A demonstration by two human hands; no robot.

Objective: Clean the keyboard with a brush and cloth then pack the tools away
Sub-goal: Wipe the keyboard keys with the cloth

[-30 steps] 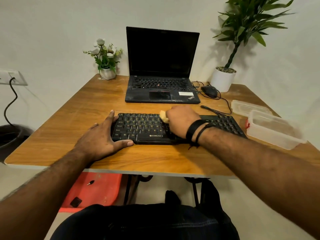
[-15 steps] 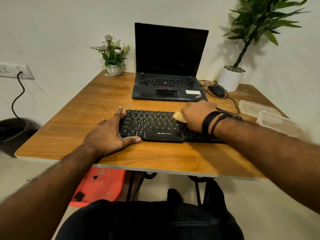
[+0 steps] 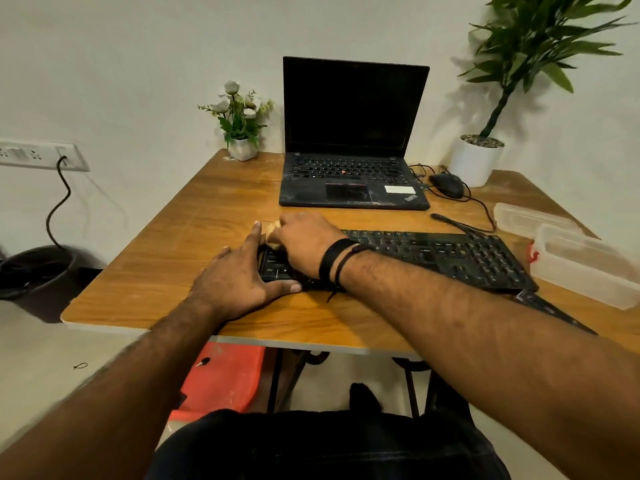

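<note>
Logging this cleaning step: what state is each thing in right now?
keyboard: flat on table, left end covered by hands
cloth: bunched in right hand, on the keys
left hand: flat, bracing keyboard's left end
laptop: open, screen dark
plastic container: open, lid beside it

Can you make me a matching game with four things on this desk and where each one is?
Things:
1. yellowish cloth
2. mouse
3. flower pot
4. clear plastic box

Places:
A. far side of the table, left of the laptop
B. just past the right end of the keyboard
C. under the right hand, at the keyboard's left end
D. between the laptop and the white planter

Pairs: 1-C, 2-D, 3-A, 4-B
</note>
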